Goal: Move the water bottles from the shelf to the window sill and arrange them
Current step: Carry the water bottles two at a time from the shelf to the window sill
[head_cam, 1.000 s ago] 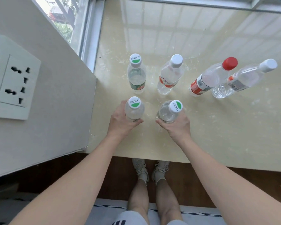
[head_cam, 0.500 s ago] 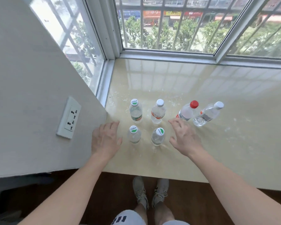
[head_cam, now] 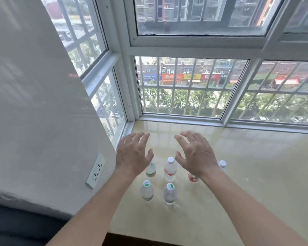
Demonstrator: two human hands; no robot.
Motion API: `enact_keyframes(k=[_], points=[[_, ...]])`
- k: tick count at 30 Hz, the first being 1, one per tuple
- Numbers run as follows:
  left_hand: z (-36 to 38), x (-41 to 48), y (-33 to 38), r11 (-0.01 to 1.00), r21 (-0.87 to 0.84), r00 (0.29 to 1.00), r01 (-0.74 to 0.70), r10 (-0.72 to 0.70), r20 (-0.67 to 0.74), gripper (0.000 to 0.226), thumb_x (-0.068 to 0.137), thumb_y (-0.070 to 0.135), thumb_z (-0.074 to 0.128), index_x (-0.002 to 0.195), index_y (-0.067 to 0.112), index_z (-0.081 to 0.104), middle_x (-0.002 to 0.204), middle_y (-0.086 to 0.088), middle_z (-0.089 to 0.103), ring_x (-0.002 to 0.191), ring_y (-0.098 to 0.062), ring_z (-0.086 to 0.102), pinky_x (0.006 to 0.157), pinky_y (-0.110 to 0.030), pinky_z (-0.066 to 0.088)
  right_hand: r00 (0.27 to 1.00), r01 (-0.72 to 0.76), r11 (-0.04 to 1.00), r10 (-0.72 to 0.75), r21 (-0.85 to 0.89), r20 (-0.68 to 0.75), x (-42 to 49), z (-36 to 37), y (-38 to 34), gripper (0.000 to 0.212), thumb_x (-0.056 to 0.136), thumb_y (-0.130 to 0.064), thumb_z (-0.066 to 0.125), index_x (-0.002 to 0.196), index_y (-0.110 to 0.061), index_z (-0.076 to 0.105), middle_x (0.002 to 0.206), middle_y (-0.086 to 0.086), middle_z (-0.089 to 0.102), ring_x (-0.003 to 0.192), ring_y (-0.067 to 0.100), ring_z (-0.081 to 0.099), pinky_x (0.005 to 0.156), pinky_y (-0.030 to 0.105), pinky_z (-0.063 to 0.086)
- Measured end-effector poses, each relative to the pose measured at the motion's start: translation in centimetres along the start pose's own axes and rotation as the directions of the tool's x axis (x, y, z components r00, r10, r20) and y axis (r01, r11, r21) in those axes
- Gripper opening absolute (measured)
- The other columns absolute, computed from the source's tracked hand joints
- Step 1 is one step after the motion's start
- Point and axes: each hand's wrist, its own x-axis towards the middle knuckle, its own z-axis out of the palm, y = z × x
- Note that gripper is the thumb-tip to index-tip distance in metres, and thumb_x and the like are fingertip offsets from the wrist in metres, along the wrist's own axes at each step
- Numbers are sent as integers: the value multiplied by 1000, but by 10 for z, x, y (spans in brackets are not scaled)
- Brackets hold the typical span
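Water bottles (head_cam: 169,170): six, clear plastic, two rows, near window sill (head_cam: 252,174) left edge.
Front pair (head_cam: 147,190): green-white caps.
Left hand (head_cam: 132,155): fingers spread, empty, above bottles.
Right hand (head_cam: 196,154): same.

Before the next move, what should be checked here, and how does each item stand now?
1. Left hand free: ok, open, holding nothing.
2. Right hand free: ok, open, holding nothing.
3. Front left bottle and front right bottle upright on the window sill: ok.
4. White-capped middle bottle upright: ok.
5. Red-labelled bottle and far-right bottle upright: cannot tell, the right hand and wrist cover them.
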Motion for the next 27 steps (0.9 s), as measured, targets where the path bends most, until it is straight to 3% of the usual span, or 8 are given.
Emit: enact_keyframes(k=[6,11,16,19,24,27], points=[[-9,13,38,992,-50,993,-119,118,-13,57,83,50,53,132,21,57,127,1,63,117,-26,57,100,-45,44,996,-89,995,88,-44,-29,-17,-27,15,50,77,-36,65,123,-16,63,122,9,65,116,32,59,103,45,46],[-2,16,76,945,-114,951,-308,310,4,59,85,53,47,135,23,53,133,4,60,122,-24,53,103,-43,41,949,-316,944,313,-98,-50,-67,-46,35,51,78,-39,63,125,-18,63,122,8,64,117,30,59,103,44,47],[4,7,130,834,-224,851,-504,523,35,59,84,54,45,135,24,52,133,6,58,123,-23,52,104,-41,39,826,-564,807,554,-173,-108,-149,-70,45,51,75,-41,66,120,-19,65,118,6,66,105,29,63,94,43,51],[3,-6,169,732,-290,763,-616,646,11,57,83,54,46,132,25,53,130,6,60,121,-23,53,102,-41,41,729,-684,700,668,-205,-153,-199,-89,44,49,78,-41,61,121,-18,64,118,7,65,108,29,61,95,44,50],[-4,-37,238,560,-349,608,-751,793,-34,56,85,54,49,134,26,50,133,8,58,124,-21,51,105,-40,38,575,-815,521,782,-255,-239,-280,-118,32,46,78,-35,68,119,-15,65,116,8,65,110,29,60,96,43,50],[-6,-58,275,468,-373,522,-801,851,-52,56,87,54,50,136,27,48,136,8,56,126,-20,48,106,-40,36,488,-865,426,837,-265,-248,-321,-129,28,46,82,-39,62,123,-16,64,121,6,63,115,27,57,101,45,48]])
